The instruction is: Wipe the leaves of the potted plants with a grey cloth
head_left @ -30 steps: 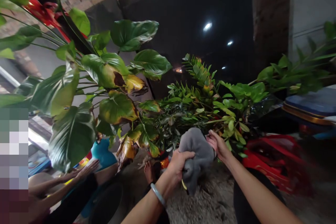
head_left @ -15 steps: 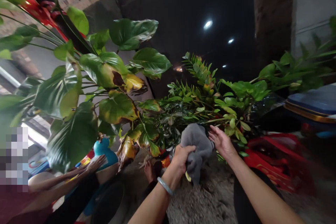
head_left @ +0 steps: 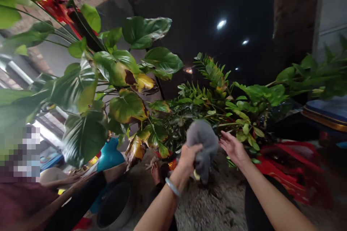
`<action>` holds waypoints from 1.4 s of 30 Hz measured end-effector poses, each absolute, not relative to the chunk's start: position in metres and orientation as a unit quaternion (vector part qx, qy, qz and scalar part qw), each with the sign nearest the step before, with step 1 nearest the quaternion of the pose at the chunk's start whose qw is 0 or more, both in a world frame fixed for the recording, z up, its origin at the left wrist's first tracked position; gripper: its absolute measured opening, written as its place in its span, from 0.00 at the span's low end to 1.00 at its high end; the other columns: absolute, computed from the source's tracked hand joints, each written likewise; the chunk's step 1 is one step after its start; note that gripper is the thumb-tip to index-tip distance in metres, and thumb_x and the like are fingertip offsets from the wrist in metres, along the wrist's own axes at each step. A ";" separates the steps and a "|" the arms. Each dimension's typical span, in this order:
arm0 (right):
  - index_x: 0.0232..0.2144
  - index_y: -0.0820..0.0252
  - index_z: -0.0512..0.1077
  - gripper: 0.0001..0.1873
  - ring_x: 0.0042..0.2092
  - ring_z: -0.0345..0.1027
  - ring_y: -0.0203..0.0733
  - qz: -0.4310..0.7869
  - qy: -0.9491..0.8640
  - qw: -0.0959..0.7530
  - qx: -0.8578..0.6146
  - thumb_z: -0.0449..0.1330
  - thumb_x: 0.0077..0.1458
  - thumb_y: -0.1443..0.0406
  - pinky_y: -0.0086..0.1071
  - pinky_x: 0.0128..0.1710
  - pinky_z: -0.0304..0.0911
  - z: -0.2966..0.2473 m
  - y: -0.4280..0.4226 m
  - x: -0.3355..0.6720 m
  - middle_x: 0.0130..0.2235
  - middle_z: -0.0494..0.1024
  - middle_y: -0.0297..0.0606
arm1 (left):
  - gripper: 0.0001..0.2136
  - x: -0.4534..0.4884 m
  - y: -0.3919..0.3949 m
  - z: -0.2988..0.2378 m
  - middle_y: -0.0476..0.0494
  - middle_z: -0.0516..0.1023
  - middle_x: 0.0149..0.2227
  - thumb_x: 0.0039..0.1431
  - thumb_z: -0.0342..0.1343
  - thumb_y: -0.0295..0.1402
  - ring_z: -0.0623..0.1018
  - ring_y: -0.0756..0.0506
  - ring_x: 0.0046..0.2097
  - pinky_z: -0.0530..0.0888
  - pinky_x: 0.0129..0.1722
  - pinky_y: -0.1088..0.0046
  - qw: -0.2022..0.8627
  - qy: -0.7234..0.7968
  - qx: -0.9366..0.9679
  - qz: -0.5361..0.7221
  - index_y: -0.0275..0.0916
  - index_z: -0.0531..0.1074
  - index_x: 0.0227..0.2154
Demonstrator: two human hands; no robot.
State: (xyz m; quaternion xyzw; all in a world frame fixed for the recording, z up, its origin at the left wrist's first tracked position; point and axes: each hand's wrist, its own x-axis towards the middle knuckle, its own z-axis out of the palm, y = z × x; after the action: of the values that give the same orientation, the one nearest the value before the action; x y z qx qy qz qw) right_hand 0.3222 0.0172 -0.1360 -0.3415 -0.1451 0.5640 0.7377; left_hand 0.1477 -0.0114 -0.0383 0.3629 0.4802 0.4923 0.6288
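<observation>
My left hand (head_left: 187, 158) grips a bunched grey cloth (head_left: 204, 139), blurred by motion, with a small yellow piece showing at its lower edge. A pale bangle (head_left: 173, 187) circles my left wrist. Just right of the cloth, my right hand (head_left: 233, 147) is held open, fingers extended and apart from it, in front of a low green plant (head_left: 245, 112). Behind the cloth grow more small-leaved plants (head_left: 187, 104). To the left stands a large-leaved plant (head_left: 157, 60), some leaves yellow and brown.
A co-worker in a dark red top (head_left: 24, 202) sits at the left beside a teal gourd-shaped container (head_left: 110, 155). A dark bucket (head_left: 127, 205) stands nearby. Red bags (head_left: 292, 173) lie at the right, below a blue-topped box (head_left: 325, 113). A dark glossy panel (head_left: 203, 7) is behind.
The grey cloth in my left hand has shifted slightly upward and is blurred. My right hand stays open beside it. The whole view has shifted, moving the surroundings rightward.
</observation>
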 end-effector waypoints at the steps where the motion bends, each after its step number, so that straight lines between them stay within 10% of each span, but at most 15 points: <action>1: 0.28 0.49 0.77 0.09 0.41 0.74 0.50 0.566 -0.146 0.735 -0.344 0.65 0.41 0.56 0.47 0.49 0.66 -0.136 0.017 0.322 0.30 0.80 0.35 | 0.13 0.144 -0.024 -0.050 0.43 0.78 0.20 0.24 0.66 0.26 0.74 0.47 0.21 0.71 0.24 0.71 0.655 0.497 0.363 0.439 0.32 0.77 0.22; 5: 0.32 0.51 0.78 0.13 0.42 0.73 0.51 0.572 -0.153 0.730 -0.341 0.65 0.41 0.56 0.45 0.49 0.66 -0.136 0.013 0.324 0.34 0.80 0.38 | 0.16 0.125 -0.053 -0.045 0.42 0.79 0.22 0.25 0.67 0.27 0.76 0.45 0.23 0.72 0.26 0.70 0.710 0.463 0.379 0.372 0.31 0.79 0.25; 12: 0.31 0.51 0.77 0.13 0.46 0.73 0.53 0.562 -0.158 0.740 -0.333 0.66 0.40 0.56 0.48 0.54 0.60 -0.134 0.011 0.323 0.33 0.78 0.38 | 0.14 0.123 0.001 0.012 0.47 0.80 0.25 0.28 0.68 0.29 0.76 0.48 0.25 0.74 0.29 0.72 0.595 0.401 0.327 0.615 0.37 0.76 0.25; 19: 0.32 0.52 0.78 0.12 0.43 0.74 0.52 0.578 -0.153 0.721 -0.351 0.64 0.42 0.58 0.47 0.50 0.64 -0.135 0.009 0.323 0.33 0.80 0.39 | 0.16 0.114 -0.054 -0.054 0.42 0.80 0.22 0.23 0.69 0.27 0.77 0.45 0.26 0.73 0.29 0.70 0.698 0.481 0.389 0.361 0.32 0.79 0.24; 28: 0.31 0.51 0.78 0.12 0.43 0.73 0.52 0.569 -0.153 0.731 -0.344 0.65 0.40 0.57 0.49 0.53 0.61 -0.134 0.007 0.324 0.33 0.78 0.38 | 0.16 0.108 0.007 0.017 0.46 0.81 0.26 0.27 0.69 0.29 0.77 0.47 0.26 0.75 0.31 0.70 0.601 0.401 0.327 0.609 0.37 0.76 0.26; 37: 0.32 0.51 0.78 0.13 0.43 0.73 0.53 0.582 -0.158 0.710 -0.364 0.64 0.39 0.59 0.48 0.50 0.65 -0.136 0.007 0.325 0.34 0.79 0.40 | 0.17 0.111 -0.071 -0.064 0.43 0.80 0.24 0.23 0.68 0.27 0.76 0.45 0.25 0.72 0.27 0.70 0.699 0.464 0.377 0.393 0.33 0.79 0.25; 42: 0.32 0.51 0.78 0.12 0.43 0.73 0.53 0.572 -0.162 0.713 -0.371 0.64 0.41 0.58 0.50 0.55 0.61 -0.135 0.005 0.324 0.32 0.79 0.39 | 0.18 0.108 -0.032 -0.004 0.44 0.81 0.28 0.25 0.69 0.30 0.76 0.45 0.28 0.74 0.31 0.70 0.622 0.404 0.386 0.549 0.35 0.78 0.28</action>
State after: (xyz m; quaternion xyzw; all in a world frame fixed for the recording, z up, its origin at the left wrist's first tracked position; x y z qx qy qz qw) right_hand 0.3243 0.0054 -0.1345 -0.3713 -0.1620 0.5724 0.7129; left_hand 0.1084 -0.0321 -0.0043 0.3856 0.4039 0.5494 0.6216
